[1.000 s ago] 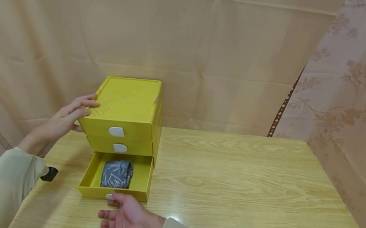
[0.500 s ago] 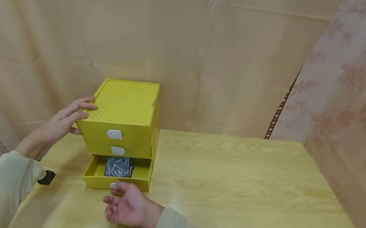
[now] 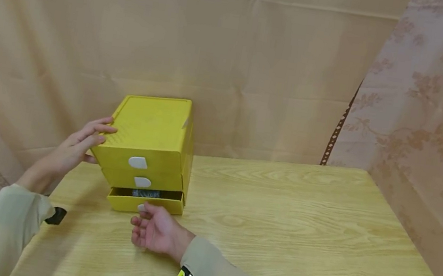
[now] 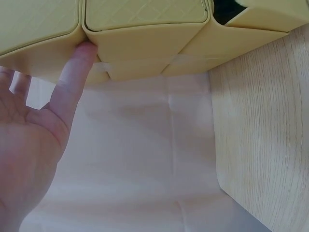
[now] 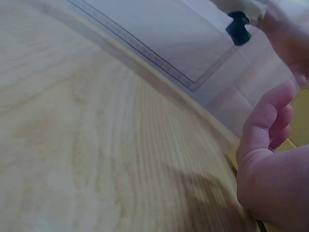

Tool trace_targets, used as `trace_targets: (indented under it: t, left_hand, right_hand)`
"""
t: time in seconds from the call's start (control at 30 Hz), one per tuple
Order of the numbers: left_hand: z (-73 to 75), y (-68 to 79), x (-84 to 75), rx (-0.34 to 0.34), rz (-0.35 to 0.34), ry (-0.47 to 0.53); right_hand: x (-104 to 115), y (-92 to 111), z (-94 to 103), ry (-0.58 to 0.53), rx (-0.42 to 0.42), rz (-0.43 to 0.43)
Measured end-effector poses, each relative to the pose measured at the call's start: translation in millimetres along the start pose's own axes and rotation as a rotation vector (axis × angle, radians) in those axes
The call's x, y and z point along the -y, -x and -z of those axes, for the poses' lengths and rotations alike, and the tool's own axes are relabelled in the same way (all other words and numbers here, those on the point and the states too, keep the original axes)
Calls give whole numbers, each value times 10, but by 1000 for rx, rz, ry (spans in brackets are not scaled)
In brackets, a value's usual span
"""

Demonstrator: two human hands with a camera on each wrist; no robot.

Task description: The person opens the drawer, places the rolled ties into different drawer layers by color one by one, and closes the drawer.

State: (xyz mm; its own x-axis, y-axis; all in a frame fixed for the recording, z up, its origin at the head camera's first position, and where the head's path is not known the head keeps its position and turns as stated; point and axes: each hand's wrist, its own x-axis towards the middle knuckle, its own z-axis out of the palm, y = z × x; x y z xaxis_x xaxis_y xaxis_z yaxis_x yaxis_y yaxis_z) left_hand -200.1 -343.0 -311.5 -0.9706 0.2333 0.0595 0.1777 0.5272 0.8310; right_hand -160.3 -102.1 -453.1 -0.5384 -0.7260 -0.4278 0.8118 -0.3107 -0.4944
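A yellow drawer cabinet (image 3: 148, 124) with three stacked drawers stands on the left of the table. Its bottom drawer (image 3: 168, 205) is partly out, with a dark patterned bundle (image 3: 146, 193) inside, mostly hidden under the drawer above. My left hand (image 3: 82, 141) rests its fingertips on the cabinet's top left edge. In the left wrist view, the thumb (image 4: 72, 79) lies straight against the cabinet's side. My right hand (image 3: 158, 229) pinches the bottom drawer's white handle (image 3: 141, 207) between thumb and index finger, the other fingers loosely bent below it.
The wood-grain table (image 3: 297, 235) stretches out to the right of the cabinet. Beige curtain (image 3: 266, 68) hangs close behind, and a floral curtain (image 3: 434, 122) closes the right side. The upper two drawers are closed, each with a white handle (image 3: 138, 162).
The right hand has moved away from me with the bottom drawer, which has slid most of the way in, covering most of the bundle. The left hand has stayed on the cabinet.
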Motion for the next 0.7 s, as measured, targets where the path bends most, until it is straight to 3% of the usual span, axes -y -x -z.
trace_targets:
  t: [0.37, 0.7]
  left_hand:
    - [7, 21, 9, -19, -26, 11]
    - [25, 30, 0, -19, -34, -1]
  right_hand:
    - [82, -172, 21, 31, -13, 38]
    - [147, -213, 31, 44, -13, 47]
